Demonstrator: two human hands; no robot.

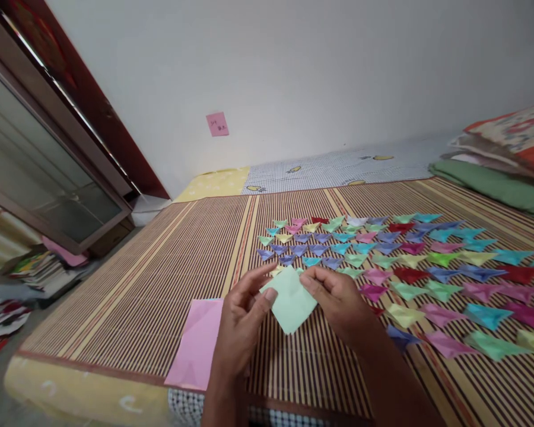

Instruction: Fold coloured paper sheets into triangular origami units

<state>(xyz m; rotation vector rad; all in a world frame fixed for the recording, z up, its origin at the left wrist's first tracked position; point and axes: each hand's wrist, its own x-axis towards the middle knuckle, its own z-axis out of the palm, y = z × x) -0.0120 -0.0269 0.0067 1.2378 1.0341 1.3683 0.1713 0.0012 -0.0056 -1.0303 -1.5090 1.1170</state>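
Observation:
A pale green square of paper (290, 302), turned corner-up like a diamond, is held above the striped mat between my two hands. My left hand (244, 314) pinches its left corner, thumb in front of the sheet. At the right corner, my right hand (333, 296) grips the paper between thumb and fingers. Faint creases show on its face. Just left of my left hand lies a pink sheet of paper (196, 344) on the mat. Many small folded paper shapes (404, 290) in several colours spread in rows beyond and to the right of my hands.
The striped bamboo mat (160, 284) covers a bed against a white wall. A pink note (217, 124) is stuck on the wall. Folded bedding and a pillow (507, 166) are stacked at the far right. A glass-fronted cabinet (48, 130) and stacked books (40, 267) are at the left.

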